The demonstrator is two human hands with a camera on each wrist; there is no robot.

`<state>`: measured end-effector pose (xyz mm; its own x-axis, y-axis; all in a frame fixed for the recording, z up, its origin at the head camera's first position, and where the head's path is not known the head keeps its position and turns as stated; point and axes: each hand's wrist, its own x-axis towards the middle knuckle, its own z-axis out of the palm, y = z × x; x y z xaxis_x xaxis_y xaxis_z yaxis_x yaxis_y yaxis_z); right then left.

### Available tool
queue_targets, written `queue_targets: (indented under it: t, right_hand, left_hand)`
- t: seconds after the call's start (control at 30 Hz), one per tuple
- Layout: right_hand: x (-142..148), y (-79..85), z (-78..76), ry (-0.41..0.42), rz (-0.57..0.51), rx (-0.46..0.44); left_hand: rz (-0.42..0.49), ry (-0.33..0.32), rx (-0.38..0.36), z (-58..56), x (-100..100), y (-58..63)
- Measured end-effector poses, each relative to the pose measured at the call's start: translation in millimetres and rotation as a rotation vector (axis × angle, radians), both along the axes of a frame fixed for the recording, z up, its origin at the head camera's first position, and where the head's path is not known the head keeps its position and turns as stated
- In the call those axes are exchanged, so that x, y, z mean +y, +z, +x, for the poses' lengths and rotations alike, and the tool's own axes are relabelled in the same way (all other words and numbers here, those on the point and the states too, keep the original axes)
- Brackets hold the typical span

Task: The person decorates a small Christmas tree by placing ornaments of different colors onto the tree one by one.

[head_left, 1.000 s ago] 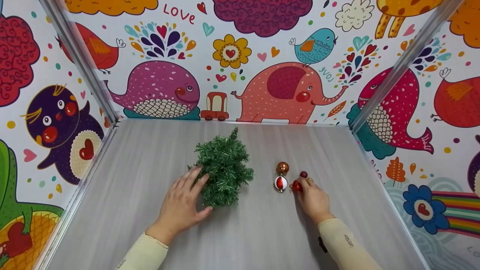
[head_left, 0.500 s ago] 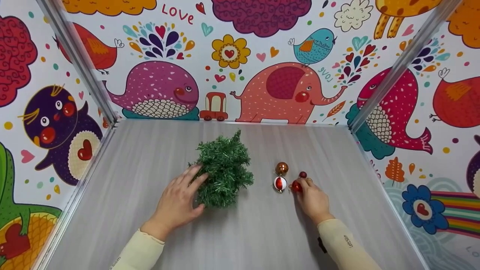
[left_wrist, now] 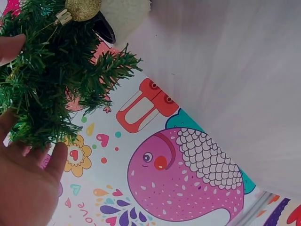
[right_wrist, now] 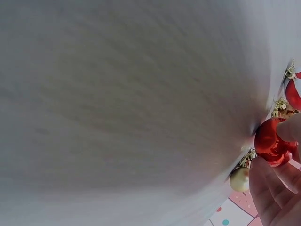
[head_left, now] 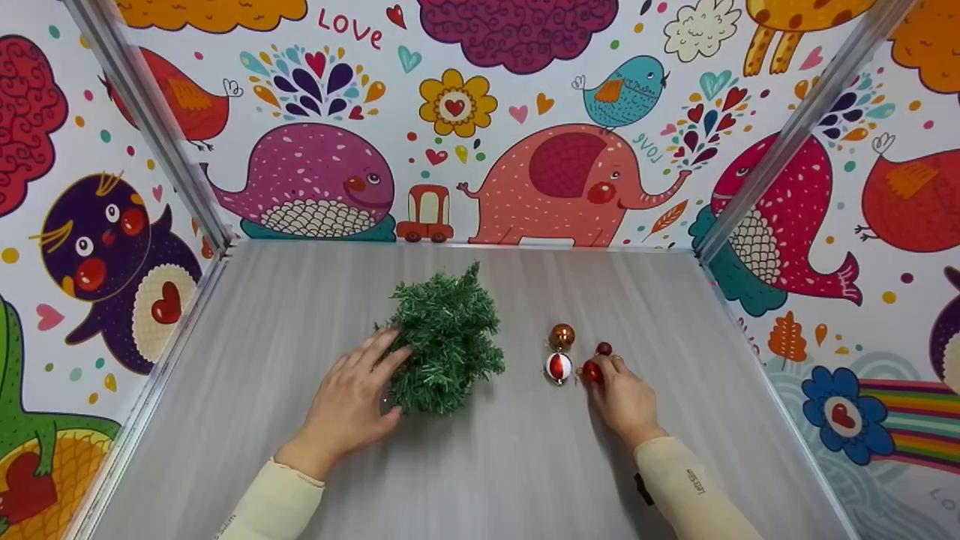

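Christmas tree: a miniature green tinsel tree point(head_left: 446, 337) on the grey wood-grain tabletop point(head_left: 480, 480), the landmark for all places here.
Left hand: the person's left hand point(head_left: 352, 394) is at the tree's left side, fingers spread and loosely bent, fingertips at the branches, without closing around them.
Right hand: the right hand point(head_left: 628, 405) is to the right of the tree and well apart from it, pinching a shiny red ball bauble point(head_left: 592, 371) between thumb and fingers; whether the bauble is clear of the tabletop I cannot tell.
Loose baubles: right of the tree, between it and the right hand, are 2 ornaments, a copper-coloured ball point(head_left: 562, 336) and, just nearer the person, a red-and-white striped ball point(head_left: 559, 367). Farther right of the tree, a small dark red ball point(head_left: 604, 349) is just beyond the pinched bauble.
Gold bauble: the right wrist view shows a pale gold ball point(right_wrist: 240, 180) just beside the right fingertips.
Tree ornament: the left wrist view shows 1 gold glitter ball point(left_wrist: 83, 8) against the tree's branches.
Sleeves: cream, on both forearms, nearer the person than the tree.
Mural: behind the tree, a purple whale point(head_left: 315, 180) to its left and a coral elephant point(head_left: 562, 187) to its right.
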<state>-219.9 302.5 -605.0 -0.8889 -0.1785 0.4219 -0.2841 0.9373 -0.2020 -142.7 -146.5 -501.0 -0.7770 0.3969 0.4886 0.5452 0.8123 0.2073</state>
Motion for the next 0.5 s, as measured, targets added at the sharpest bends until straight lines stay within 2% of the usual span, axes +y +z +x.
queue_targets:
  t: [0.13,0.5]
  right_hand:
    - [0.3,-0.2,0.3,0.007,0.000,0.020]
    - [2.7,-0.1,-2.4,0.043,-0.004,-0.010]
  left_hand:
    - [-0.005,0.006,-0.019,1.4,0.4,0.9]
    - [-0.001,0.004,-0.021,0.9,1.0,1.1]
